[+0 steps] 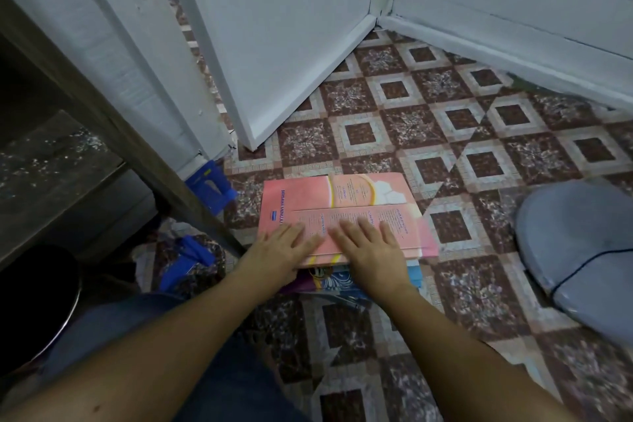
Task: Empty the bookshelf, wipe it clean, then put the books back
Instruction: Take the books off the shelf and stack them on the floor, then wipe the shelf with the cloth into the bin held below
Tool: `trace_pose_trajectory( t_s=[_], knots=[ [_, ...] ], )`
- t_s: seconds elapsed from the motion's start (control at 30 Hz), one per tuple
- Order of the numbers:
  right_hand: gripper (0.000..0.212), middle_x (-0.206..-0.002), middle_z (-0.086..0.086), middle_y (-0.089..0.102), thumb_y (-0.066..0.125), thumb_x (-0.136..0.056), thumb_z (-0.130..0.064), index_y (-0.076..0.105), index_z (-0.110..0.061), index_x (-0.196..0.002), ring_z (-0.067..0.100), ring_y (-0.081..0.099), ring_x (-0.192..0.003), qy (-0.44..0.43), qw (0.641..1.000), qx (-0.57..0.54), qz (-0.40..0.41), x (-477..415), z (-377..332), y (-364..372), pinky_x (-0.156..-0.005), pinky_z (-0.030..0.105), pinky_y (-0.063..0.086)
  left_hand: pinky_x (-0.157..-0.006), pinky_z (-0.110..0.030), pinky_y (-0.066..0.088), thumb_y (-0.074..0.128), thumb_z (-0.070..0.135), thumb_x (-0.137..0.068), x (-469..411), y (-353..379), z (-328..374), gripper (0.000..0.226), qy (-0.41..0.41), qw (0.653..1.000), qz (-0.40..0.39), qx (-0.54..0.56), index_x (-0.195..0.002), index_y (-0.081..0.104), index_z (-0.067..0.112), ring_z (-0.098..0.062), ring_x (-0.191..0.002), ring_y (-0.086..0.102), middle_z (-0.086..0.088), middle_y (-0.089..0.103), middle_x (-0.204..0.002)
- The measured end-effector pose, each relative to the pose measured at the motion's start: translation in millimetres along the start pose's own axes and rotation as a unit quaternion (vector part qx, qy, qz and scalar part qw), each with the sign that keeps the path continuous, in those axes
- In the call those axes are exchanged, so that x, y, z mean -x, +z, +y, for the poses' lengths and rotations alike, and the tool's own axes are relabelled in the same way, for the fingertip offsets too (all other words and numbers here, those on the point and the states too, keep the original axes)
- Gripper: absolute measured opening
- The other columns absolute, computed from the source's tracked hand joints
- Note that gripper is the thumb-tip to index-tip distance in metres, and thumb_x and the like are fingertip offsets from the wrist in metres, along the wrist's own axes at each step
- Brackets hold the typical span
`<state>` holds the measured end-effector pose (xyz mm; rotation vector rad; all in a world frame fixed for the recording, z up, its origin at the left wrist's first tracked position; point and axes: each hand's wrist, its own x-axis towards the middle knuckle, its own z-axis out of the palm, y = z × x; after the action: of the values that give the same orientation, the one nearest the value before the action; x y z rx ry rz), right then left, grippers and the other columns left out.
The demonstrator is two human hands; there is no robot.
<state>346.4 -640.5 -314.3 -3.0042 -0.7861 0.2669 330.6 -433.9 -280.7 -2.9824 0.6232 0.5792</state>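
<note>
The pink book (342,212) lay face up on top of a small pile (329,279) of other books, which sat on the patterned floor (479,134) just in front of our knees, with blue and purple covers poking out at its near edge. We judged the pile to be the weak point. The books under the pink one looked smaller and unevenly squared, so a push or a lift taken from the near side alone could make the top book slide off or fan the lower ones across the tiles. Our left hand (281,247) and right hand (370,247) both rested flat on the near half of the pink cover, side by side. The fingers (368,226) were straight and spread, pressing down and gripping nothing. The far half of the book reached out beyond the fingertips. To the left stood the bookshelf (113,120), its lower board speckled with dust, and a blue object (210,188) lay at its foot. A white door (281,27) stood behind, and a grey cushion (582,233) lay well apart to the right.
</note>
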Motion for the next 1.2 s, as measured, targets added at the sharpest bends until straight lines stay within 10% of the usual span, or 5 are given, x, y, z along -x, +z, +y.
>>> trace_pose_trajectory(
  t_s=[0.63, 0.97, 1.2],
  knots=[
    [0.036, -0.095, -0.001, 0.064, 0.047, -0.08, -0.048, 0.066, -0.022, -0.095, 0.022, 0.058, -0.083, 0.034, 0.999, 0.005, 0.029, 14.7, -16.1, -14.5, -0.078, 0.04, 0.047, -0.107, -0.037, 0.036, 0.055, 0.031, -0.094, 39.0, -15.3, 3.5, 0.057, -0.047, 0.996, -0.015, 0.073, -0.145, 0.032, 0.021, -0.022, -0.129, 0.039, -0.002, 0.037, -0.143],
    [0.013, -0.064, -0.002, 0.062, 0.058, -0.077, -0.03, 0.064, -0.019, -0.073, 0.024, 0.059, -0.059, -0.045, 0.984, -0.029, 0.17, -14.8, -109.1, -120.1, -0.06, 0.033, 0.047, -0.085, -0.032, 0.045, 0.051, 0.038, -0.094, 127.4, -62.9, -43.0, 0.026, -0.212, 0.955, 0.185, 0.09, -0.117, 0.052, 0.025, -0.016, -0.108, 0.05, 0.004, 0.051, -0.114],
    [0.022, -0.087, -0.007, 0.057, 0.044, -0.095, -0.045, 0.057, -0.027, -0.097, 0.011, 0.056, -0.075, -0.162, 0.972, -0.055, 0.16, -3.2, -199.0, -204.6, -0.068, 0.028, 0.05, -0.074, -0.023, 0.042, 0.054, 0.04, -0.092, 231.5, -104.7, -77.0, 0.012, -0.29, 0.899, 0.306, 0.117, -0.092, 0.045, 0.032, -0.006, -0.086, 0.046, 0.013, 0.043, -0.09]
  ],
)
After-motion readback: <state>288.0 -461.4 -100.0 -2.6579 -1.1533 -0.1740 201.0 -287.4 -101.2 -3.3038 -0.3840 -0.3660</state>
